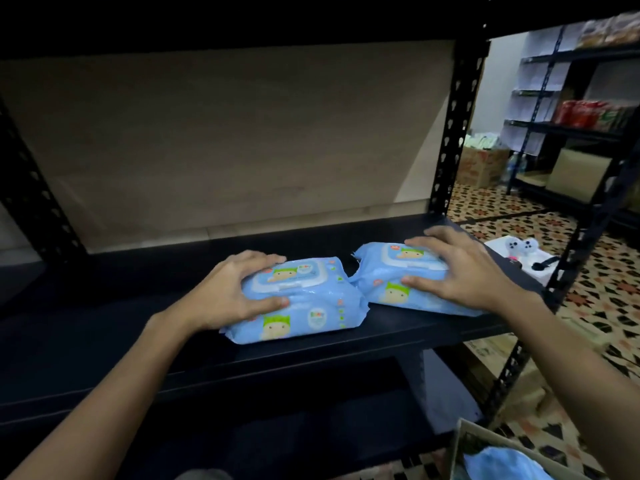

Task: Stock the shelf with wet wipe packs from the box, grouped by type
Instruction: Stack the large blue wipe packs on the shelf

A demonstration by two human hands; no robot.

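Observation:
Two light blue wet wipe packs lie side by side on the black shelf board (104, 306). My left hand (228, 292) grips the left pack (304, 306) from its left end, fingers over the far side and thumb on the near side. My right hand (457, 268) grips the right pack (384, 271) from its right end in the same way. The two packs touch at their crimped ends. At the bottom right the cardboard box (464, 441) shows a corner with another blue pack (502, 462) inside.
A black slotted upright (453, 133) stands at the shelf's right rear, another (571, 258) at the right front. A lower shelf board (277, 427) sits below. To the right are a patterned tile floor (609, 299), a white box with small items (519, 251) and further stocked racks (588, 116).

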